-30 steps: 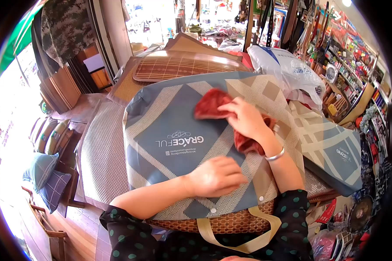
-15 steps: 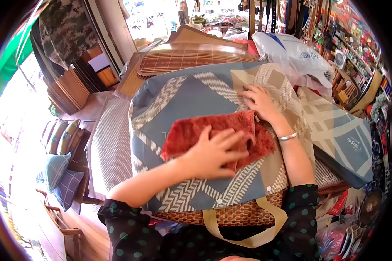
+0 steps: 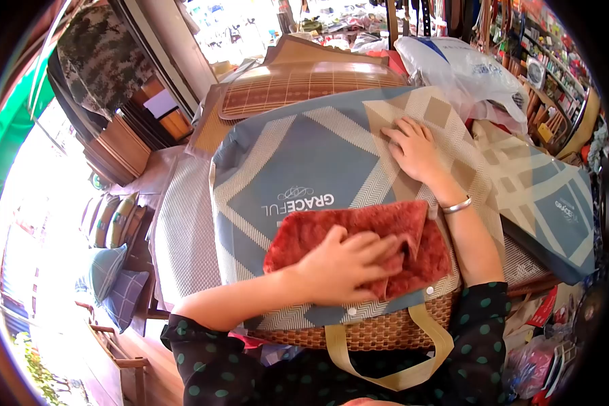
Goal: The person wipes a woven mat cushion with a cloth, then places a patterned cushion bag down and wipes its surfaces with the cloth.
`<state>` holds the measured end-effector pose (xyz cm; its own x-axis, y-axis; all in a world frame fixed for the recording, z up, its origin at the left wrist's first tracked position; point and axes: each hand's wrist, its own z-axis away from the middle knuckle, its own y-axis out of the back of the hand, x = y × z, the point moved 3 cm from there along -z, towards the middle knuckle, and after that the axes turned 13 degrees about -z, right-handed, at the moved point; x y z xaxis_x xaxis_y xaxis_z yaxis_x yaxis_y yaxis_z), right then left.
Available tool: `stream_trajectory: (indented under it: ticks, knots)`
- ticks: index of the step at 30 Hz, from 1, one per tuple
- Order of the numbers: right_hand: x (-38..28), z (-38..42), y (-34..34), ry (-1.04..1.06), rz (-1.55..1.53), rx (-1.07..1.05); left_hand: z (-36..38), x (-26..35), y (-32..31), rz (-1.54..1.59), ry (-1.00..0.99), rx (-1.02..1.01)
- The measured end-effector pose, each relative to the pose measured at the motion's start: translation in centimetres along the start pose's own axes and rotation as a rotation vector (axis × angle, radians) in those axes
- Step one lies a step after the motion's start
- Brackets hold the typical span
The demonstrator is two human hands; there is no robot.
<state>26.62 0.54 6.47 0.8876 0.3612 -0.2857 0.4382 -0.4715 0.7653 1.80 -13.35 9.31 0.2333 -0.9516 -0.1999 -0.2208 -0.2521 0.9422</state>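
Note:
A red plush cloth [image 3: 304, 230], folded and bunched at its right part, lies on a blue, beige and white patterned bag [image 3: 271, 176]. My left hand [image 3: 350, 262] rests on top of the cloth, its fingers apart and slightly bent. Farther up, my right hand [image 3: 415, 149] lies flat on the bag's beige upper right part, fingers spread, holding nothing. The word GRACEFUL is printed on the bag just above the cloth. A tan handle [image 3: 430, 369] loops from the bag's near edge.
Beneath the bag is a brown woven surface [image 3: 386, 331]. Brown mats [image 3: 304, 89] lie behind it. A second patterned bag [image 3: 555, 203] and a white plastic bag [image 3: 463, 71] are to the right. Cushions [image 3: 125, 298] stand at the left, and belts hang at the back.
The red cloth and my left hand have moved down the bag toward me, uncovering the printed word. My right hand remains flat on the bag. The view has shifted slightly.

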Motion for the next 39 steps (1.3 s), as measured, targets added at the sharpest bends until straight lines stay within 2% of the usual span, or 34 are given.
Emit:
stream_trajectory:
  ticks: [1, 5, 7, 9, 10, 12, 13, 15, 17, 19, 21, 22, 23, 24, 27, 29, 31, 32, 33, 35, 36, 39]
  knots:
    - [0.3, 0.0, 0.0, -0.005, 0.013, 0.008, 0.0, -1.5, -0.1, 0.009, 0.023, -0.032]
    - [0.7, 0.1, -0.2, -0.014, 0.014, 0.018, 1.7, -9.6, -1.0, -0.173, 0.443, -0.069]
    - [0.4, 0.0, 0.1, -0.028, 0.013, 0.007, 2.5, -11.3, -2.0, -0.189, 0.517, -0.067]
    - [0.3, 0.0, 0.3, -0.043, 0.015, 0.001, 1.8, -8.0, -0.9, -0.237, 0.409, -0.057]
    - [0.3, 0.0, 0.3, -0.038, 0.020, -0.001, 1.2, -5.6, 0.1, -0.121, 0.339, -0.111]
    - [0.3, 0.1, 0.3, -0.035, 0.021, -0.007, 1.5, -0.6, 0.7, -0.058, 0.106, -0.036]
    - [0.2, 0.2, 0.4, -0.029, 0.019, 0.000, 1.7, 1.2, 1.5, -0.005, -0.004, -0.064]
    - [0.5, 0.4, 0.1, -0.030, 0.015, 0.000, 2.3, 0.8, 1.2, 0.099, -0.023, -0.063]
    - [0.7, 0.3, 0.0, -0.031, 0.050, 0.006, 2.5, -3.6, 0.6, 0.113, 0.181, -0.102]
    - [0.6, 0.4, -0.1, -0.015, 0.062, 0.012, 3.5, -8.2, 0.3, -0.179, 0.398, -0.112]
    - [0.5, 0.4, 0.0, -0.001, 0.078, 0.027, 4.7, -11.9, -1.1, -0.193, 0.543, -0.089]
    - [0.4, 0.5, 0.0, 0.001, 0.101, 0.011, 4.8, -12.1, -1.7, -0.225, 0.551, -0.109]
    - [0.4, 0.4, 0.0, 0.003, 0.125, -0.003, 3.8, -10.2, -0.5, -0.278, 0.474, -0.085]
    - [0.4, 0.3, 0.2, 0.001, 0.128, 0.008, 2.7, -8.1, 0.0, -0.207, 0.408, -0.155]
    - [0.3, 0.4, 0.0, 0.004, 0.111, -0.010, 1.2, -0.6, 0.7, -0.033, 0.046, -0.065]
    - [0.3, 0.7, -0.1, 0.029, 0.113, 0.010, 0.7, 0.3, 1.1, 0.078, -0.074, -0.030]
    - [0.6, 0.8, -0.4, 0.033, 0.109, 0.011, 0.1, -3.4, 0.5, 0.037, 0.037, -0.041]
    - [0.8, 0.7, -0.5, 0.041, 0.109, 0.030, -0.3, -6.2, -0.5, 0.077, 0.153, -0.045]
    - [0.8, 0.7, -0.4, 0.044, 0.110, 0.033, -0.5, -8.3, 0.2, -0.071, 0.313, -0.092]
    - [0.5, 0.8, -0.2, 0.050, 0.120, 0.017, 1.2, -14.3, -2.2, -0.206, 0.440, 0.008]
    - [0.3, 0.7, -0.1, 0.053, 0.125, 0.010, 2.0, -16.3, -3.5, -0.247, 0.521, -0.026]
    - [0.1, 0.6, 0.2, 0.045, 0.120, -0.012, 0.8, -13.7, -2.9, -0.302, 0.466, -0.002]
